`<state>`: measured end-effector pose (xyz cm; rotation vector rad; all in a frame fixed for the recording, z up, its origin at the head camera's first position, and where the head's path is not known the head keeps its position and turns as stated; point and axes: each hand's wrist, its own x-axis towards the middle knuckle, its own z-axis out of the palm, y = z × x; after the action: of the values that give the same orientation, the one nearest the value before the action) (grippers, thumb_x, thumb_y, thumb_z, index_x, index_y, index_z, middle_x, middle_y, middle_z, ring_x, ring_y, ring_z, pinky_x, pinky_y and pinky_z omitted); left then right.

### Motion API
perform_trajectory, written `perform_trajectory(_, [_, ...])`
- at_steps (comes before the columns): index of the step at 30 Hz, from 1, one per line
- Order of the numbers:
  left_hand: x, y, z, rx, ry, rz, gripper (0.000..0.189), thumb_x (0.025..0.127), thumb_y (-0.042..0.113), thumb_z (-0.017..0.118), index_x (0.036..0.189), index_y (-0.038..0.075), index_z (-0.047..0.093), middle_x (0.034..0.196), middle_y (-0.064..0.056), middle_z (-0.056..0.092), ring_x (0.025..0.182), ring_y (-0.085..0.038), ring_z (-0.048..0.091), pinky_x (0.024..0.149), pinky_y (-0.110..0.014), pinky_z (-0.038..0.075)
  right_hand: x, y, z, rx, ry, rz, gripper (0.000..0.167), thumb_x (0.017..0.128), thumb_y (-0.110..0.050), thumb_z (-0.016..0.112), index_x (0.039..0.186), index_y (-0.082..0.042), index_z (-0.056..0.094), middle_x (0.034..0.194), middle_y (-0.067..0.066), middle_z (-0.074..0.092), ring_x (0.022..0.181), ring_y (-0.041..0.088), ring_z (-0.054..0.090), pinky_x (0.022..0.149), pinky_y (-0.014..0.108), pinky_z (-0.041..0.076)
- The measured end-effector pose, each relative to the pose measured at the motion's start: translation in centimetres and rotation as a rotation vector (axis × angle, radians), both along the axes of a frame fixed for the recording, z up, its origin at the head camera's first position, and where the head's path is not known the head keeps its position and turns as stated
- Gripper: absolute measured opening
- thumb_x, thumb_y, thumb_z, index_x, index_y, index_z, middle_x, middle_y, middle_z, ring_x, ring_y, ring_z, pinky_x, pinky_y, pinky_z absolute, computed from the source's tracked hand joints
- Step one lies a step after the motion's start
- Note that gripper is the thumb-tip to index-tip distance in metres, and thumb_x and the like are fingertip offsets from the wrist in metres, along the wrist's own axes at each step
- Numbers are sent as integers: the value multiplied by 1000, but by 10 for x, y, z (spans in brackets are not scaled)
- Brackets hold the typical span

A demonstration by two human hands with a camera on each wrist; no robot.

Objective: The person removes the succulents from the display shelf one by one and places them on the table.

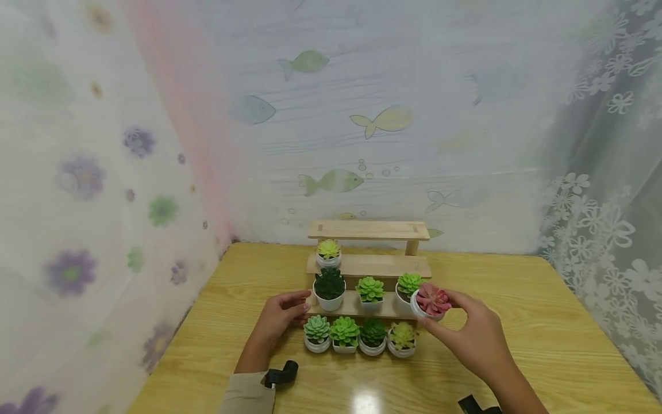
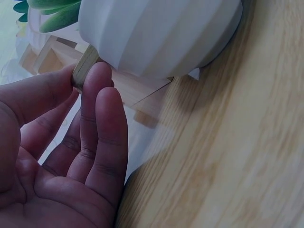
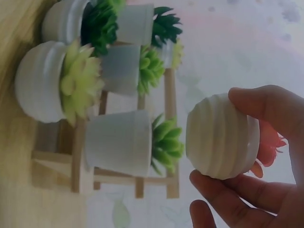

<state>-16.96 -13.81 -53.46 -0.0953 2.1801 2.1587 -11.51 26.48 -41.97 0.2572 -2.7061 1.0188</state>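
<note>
Held between the thumb and fingers of my right hand (image 1: 473,333) is a pink succulent in a round ribbed white pot (image 3: 223,137). In the head view it is at the right end of the lowest board, overlapping a bright green succulent (image 1: 410,283). My left hand (image 1: 279,316) pinches the left end of the tiered wooden plant stand (image 2: 85,66) between thumb and fingertips. A dark green succulent (image 1: 329,286) and another bright green one (image 1: 370,290) share that lowest board. On the middle board, a yellow-green succulent (image 1: 328,250) stands at the left.
Several potted succulents line the table in front of the stand, from a pale green one (image 1: 317,330) to a yellowish one (image 1: 402,336). The wooden table (image 1: 517,299) backs onto a fish-print curtain (image 1: 331,144). A flowered curtain (image 1: 103,230) hangs at the left.
</note>
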Motion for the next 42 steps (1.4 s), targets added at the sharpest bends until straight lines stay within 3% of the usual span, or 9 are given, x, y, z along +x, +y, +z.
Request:
perform_trajectory(9, [-3,-2,-4,-1,-6,12,40,95,7,74,135,2,68,118,-16,71,83,-20,75,75,-34,64,2,15,-13,19,-92,-21,86,80,-67,80,141,-10,63,130,16,69,121,40,62,93,65,52])
perform_trajectory(17, [-1,0,-2,3,3,13,41,96,7,74,136,1,67,122,-19,69,83,-18,75,75,-32,64,1,24,-30,4,-104,12,78,77,-62,85,135,-12,68,126,10,73,115,37,67,90,60,56])
perform_trajectory(26, [-2,1,0,-7,7,8,41,96,6,73,137,2,66,121,-18,71,82,-18,76,74,-33,64,-6,31,-43,-21,-198,32,82,77,-61,85,137,-9,66,125,12,72,116,38,66,89,57,57])
perform_trajectory(33, [-4,1,0,7,1,-4,53,97,6,72,147,6,57,120,-20,74,78,-19,76,71,-34,65,-11,35,-56,-18,-241,54,79,75,-51,91,135,-5,67,121,11,74,111,34,69,89,54,58])
perform_trajectory(42, [-3,2,1,-1,-24,11,50,97,6,71,146,6,59,115,-14,75,79,-17,75,72,-33,64,-19,39,-72,-40,-287,64,77,74,-45,93,134,-3,67,119,11,74,106,29,70,84,44,59])
